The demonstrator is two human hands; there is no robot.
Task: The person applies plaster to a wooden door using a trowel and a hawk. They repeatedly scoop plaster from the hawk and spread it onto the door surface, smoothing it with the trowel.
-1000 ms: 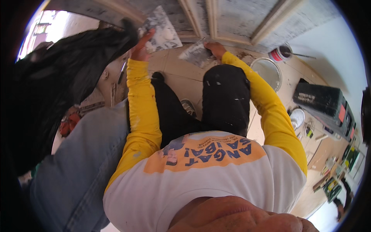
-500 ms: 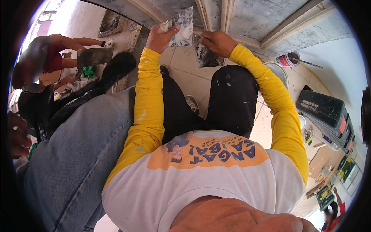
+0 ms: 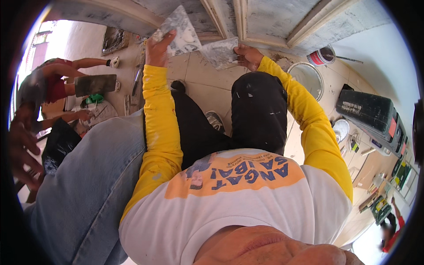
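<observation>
Up ahead, my left hand (image 3: 158, 48) is closed on a square metal scraper plate (image 3: 184, 32) smeared with white putty. Just right of it, my right hand (image 3: 247, 56) grips the edge of a second smeared plate (image 3: 218, 54), held lower and more level. The two plates nearly meet at their corners; whether they touch is unclear. Above them stands a panelled wooden door (image 3: 289, 20), blotched with grey and white. My dark-clad knee (image 3: 256, 106) is raised below my right hand.
A paint can (image 3: 321, 56), a round tub (image 3: 321, 81) and a black toolbox (image 3: 362, 110) stand on the right. A jeans-clad person (image 3: 84, 185) is close at my left; another worker (image 3: 57, 86) is beyond. A person in red (image 3: 391, 238) appears lower right.
The black sheet at left has dropped away, revealing a worker. Since half a second ago both hands have shifted leftward, and the right plate's angle has changed.
</observation>
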